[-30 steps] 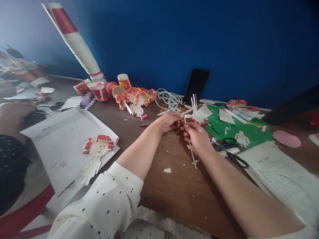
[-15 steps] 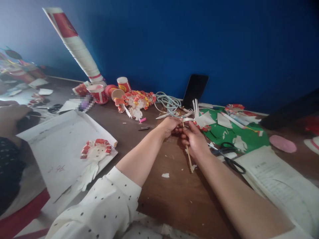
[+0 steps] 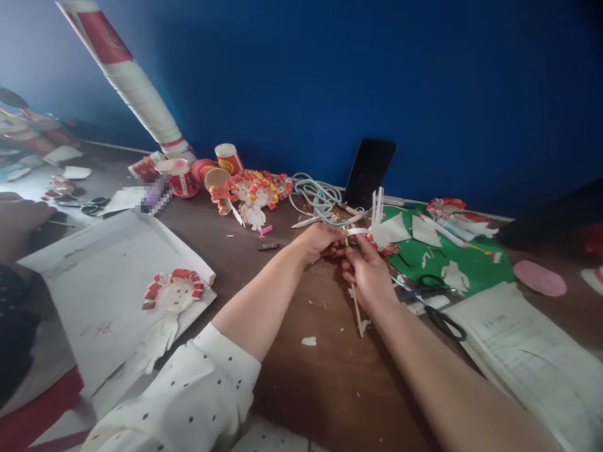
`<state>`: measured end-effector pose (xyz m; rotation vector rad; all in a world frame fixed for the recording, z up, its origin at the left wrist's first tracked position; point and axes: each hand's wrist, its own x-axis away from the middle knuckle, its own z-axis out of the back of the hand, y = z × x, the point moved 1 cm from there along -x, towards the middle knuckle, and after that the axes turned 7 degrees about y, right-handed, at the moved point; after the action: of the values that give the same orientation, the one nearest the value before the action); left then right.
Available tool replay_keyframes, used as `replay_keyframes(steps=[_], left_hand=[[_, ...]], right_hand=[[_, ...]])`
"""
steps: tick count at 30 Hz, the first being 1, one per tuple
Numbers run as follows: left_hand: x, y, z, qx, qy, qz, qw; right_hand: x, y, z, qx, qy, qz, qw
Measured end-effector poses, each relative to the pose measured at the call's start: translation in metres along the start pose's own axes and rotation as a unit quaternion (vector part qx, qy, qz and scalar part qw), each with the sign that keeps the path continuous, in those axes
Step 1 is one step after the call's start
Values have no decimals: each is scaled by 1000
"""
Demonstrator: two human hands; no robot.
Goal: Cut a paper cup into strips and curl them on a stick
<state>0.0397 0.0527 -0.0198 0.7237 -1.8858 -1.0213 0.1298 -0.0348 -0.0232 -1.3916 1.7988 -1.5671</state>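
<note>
My left hand [image 3: 324, 242] is closed, its thumb and fingers pinching the left end of a narrow white paper strip [image 3: 358, 231] near the top of a thin wooden stick [image 3: 357, 311]. Around the stick, just below that strip, the fingers of my right hand [image 3: 370, 270] are closed. The stick slants down toward me, its lower end near paper scraps. Just beyond my right hand lies a white paper cutout with long thin strips [image 3: 378, 204] and red-orange curls; whether it joins the held strip I cannot tell.
Scissors [image 3: 440, 317] and a stapled paper stack [image 3: 522, 351] lie right, beside green paper [image 3: 419, 260]. A phone [image 3: 370, 169] leans on the blue wall. Red cups [image 3: 228, 159] and curled-paper figures [image 3: 259, 194] stand behind. At left, another person's hand [image 3: 23, 220] is near a white sheet [image 3: 94, 289].
The view has shifted slightly, with the left-side things sliding left. Both hands keep their hold on the strip and stick, and the strip shows a little more plainly between them.
</note>
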Motion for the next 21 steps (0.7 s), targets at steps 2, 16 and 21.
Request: replay_keyframes(steps=[2,16,21], left_hand=[[0,0,-1,-7,6,-1,1000],[-5,-6,1,-43,18,-52,998],[-6,-4,4,-49,9,-34,998]], right_hand=[[0,0,0,1,13,-3,1000],[0,1,2,2,-1,-3,1000],[1,1,3,16,-11,9,1000]])
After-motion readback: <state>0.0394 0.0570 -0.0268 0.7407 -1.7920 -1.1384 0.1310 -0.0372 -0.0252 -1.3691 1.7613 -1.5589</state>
